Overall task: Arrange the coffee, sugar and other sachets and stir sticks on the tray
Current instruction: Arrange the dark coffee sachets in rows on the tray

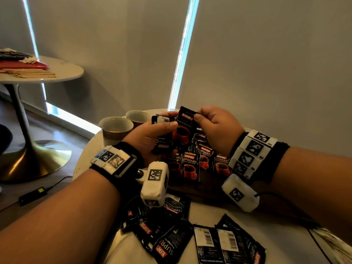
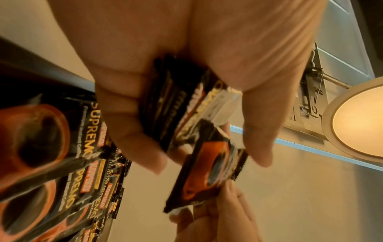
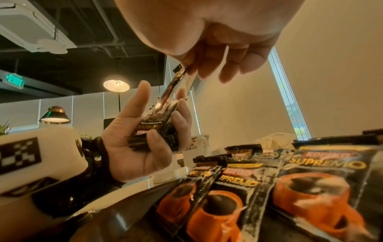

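My left hand (image 1: 152,134) grips a small stack of black coffee sachets (image 2: 165,104) above the dark tray (image 1: 205,189). My right hand (image 1: 213,124) pinches the top edge of one coffee sachet (image 1: 183,126) at the front of that stack, its red cup print facing me. In the right wrist view the pinched sachet (image 3: 174,86) stands edge-on over the left hand's stack (image 3: 153,132). Several coffee sachets (image 1: 198,161) lie overlapping in a row on the tray. More loose sachets (image 1: 190,239) lie scattered on the white table near me.
Two ceramic cups (image 1: 116,128) stand at the table's far left, behind my left hand. A second round table (image 1: 62,71) at the left carries red and dark packets and wooden stir sticks (image 1: 30,73). A black power adapter (image 1: 32,195) lies on the floor.
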Demonstrator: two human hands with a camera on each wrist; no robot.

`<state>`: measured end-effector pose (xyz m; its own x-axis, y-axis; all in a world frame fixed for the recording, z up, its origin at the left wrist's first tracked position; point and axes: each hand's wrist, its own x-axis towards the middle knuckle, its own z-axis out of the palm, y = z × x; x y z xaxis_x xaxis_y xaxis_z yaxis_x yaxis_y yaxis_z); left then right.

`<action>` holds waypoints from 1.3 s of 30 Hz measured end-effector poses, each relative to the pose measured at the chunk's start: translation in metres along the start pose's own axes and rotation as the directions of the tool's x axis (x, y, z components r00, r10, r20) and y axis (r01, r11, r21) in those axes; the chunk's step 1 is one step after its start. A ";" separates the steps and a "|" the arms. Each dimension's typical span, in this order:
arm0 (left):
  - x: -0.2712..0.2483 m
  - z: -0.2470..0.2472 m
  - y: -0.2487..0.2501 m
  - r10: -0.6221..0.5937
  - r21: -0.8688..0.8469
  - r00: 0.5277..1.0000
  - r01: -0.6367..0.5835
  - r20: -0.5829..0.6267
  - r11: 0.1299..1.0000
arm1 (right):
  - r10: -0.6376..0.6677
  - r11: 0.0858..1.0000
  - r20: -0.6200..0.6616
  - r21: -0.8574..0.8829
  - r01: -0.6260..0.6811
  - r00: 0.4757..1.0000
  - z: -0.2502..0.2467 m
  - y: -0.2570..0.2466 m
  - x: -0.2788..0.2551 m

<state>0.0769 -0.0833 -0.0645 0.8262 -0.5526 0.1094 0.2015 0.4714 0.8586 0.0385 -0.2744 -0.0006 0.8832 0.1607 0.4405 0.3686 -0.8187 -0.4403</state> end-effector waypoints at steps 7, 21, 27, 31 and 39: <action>0.000 -0.003 -0.003 -0.004 -0.005 1.000 0.004 -0.022 1.000 | -0.107 0.989 0.064 -0.097 0.113 0.992 0.002 -0.002 -0.010; 0.000 0.000 -0.002 -0.100 0.074 0.995 0.100 0.001 0.992 | -0.238 0.924 0.231 -0.245 0.293 0.943 0.005 -0.001 -0.014; 0.003 0.001 -0.003 -0.067 -0.032 0.976 0.061 -0.207 0.998 | -0.138 0.967 0.180 -0.189 0.172 0.974 -0.006 0.013 -0.013; 0.008 -0.001 0.000 -0.013 -0.116 0.939 -0.028 -0.344 0.993 | -0.032 0.945 0.350 -0.295 0.142 0.936 -0.007 0.022 -0.017; 0.005 0.002 0.001 -0.035 -0.127 0.930 -0.013 -0.365 0.992 | 0.073 0.897 0.598 -0.389 0.209 0.798 0.009 0.014 -0.018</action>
<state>0.0802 -0.0871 -0.0626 0.9538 -0.2792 -0.1112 0.2561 0.5615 0.7869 0.0299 -0.2843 -0.0217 0.9052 0.3981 -0.1486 0.4028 -0.9153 0.0018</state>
